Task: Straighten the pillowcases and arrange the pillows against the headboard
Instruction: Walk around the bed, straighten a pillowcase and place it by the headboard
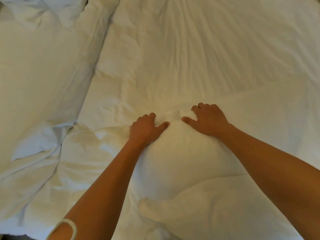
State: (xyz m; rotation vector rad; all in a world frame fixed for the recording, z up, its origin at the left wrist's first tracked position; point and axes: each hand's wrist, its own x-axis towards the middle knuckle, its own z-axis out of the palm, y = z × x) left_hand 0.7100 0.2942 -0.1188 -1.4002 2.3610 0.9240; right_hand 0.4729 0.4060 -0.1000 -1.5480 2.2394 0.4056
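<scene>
Gripping the pillow's (181, 158) far edge, left hand (144, 128) and right hand (208, 118) curl into soft, light, wrinkling fabric.

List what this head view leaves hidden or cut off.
- Headboard: not in the head view, so how far the pillows sit from it cannot be told.
- Fingertips of the left hand and right hand: curled into a bunched fold of the pillow, which hides them.
- Pillow's near end: cut off by the bottom edge.
- Second pillow: cut off by the left edge.
- White band on the left forearm: partly cut off at the bottom.
</scene>
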